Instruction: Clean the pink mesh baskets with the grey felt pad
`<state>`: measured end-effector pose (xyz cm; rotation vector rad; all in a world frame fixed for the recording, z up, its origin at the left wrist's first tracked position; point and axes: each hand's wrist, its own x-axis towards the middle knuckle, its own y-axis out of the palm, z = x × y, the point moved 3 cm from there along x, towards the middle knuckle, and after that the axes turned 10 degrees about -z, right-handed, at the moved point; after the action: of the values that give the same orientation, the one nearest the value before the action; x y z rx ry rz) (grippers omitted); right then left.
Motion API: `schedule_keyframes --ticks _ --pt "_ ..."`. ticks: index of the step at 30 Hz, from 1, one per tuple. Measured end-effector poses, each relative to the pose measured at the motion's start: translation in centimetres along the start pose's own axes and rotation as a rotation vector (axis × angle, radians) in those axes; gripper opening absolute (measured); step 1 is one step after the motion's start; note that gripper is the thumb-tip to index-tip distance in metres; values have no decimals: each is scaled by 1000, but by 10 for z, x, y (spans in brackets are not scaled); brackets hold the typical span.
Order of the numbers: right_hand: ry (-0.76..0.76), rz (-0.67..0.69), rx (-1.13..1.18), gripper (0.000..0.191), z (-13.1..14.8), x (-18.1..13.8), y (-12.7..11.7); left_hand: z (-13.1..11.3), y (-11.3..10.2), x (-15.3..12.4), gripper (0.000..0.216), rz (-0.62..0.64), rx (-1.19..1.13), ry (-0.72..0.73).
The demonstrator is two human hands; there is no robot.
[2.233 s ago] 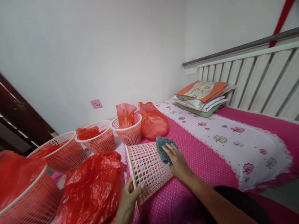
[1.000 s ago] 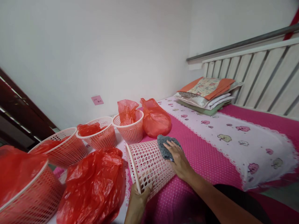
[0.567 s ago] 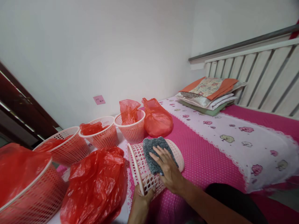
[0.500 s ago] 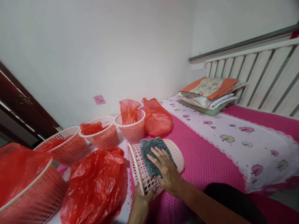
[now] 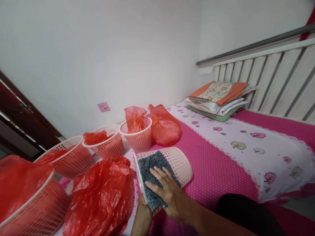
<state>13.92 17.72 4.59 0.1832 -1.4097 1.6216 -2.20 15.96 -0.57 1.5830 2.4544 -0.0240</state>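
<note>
A pale pink perforated basket lies on its side on the pink dotted bedspread, its rim toward me. My right hand presses a grey fuzzy cloth flat against the basket's side near the rim, fingers stretched out over it. My left hand reaches up from below to the basket's rim; its fingers are mostly hidden behind the cloth and the basket.
Three upright pink baskets with red plastic bags stand in a row by the wall. A loose red bag and a fourth basket sit at left, a tied red bag behind. Folded bedding lies by the slatted headboard.
My right hand has slid the grey cloth from the basket's base end along its side toward the rim, closer to me. The left hand stays at the rim.
</note>
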Motion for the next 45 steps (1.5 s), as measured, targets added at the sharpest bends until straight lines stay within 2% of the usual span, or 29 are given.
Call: schedule_keyframes --ticks 4,9,11,14,18,21,23,25,30,35,40,45 --pt "-47 -12 -27 83 -2 -10 0 -8 -1 -1 61 -72 22 -7" --pt "-85 -68 -89 87 -21 -28 4 -36 15 -19 66 118 44 -14" --pt "-68 -82 -108 89 -35 -37 5 -46 20 -25 62 136 49 6" --pt "18 -127 -123 85 -64 -50 2 -52 22 -29 62 112 61 -18" --pt "250 -272 -105 75 -107 -62 -9 -49 19 -27 62 82 56 -8" --pt "402 -453 -11 68 -134 -67 -16 -47 15 -25 56 168 98 28" --pt "445 -519 68 66 -143 -68 -18 -48 10 -24 55 234 131 13" --pt "454 -525 113 65 -145 -67 -17 -51 3 -22 59 250 105 -23" --pt "409 -458 132 64 -135 -67 -14 -63 -11 -20 66 166 -48 -19" --pt "382 -394 89 70 -130 -72 -12 -59 -4 -22 62 110 34 -30" --pt "408 -394 13 70 -135 -72 -15 -57 6 -35 55 170 70 7" --pt "439 -419 -38 74 -139 -66 -15 -54 10 -45 51 163 81 -22"
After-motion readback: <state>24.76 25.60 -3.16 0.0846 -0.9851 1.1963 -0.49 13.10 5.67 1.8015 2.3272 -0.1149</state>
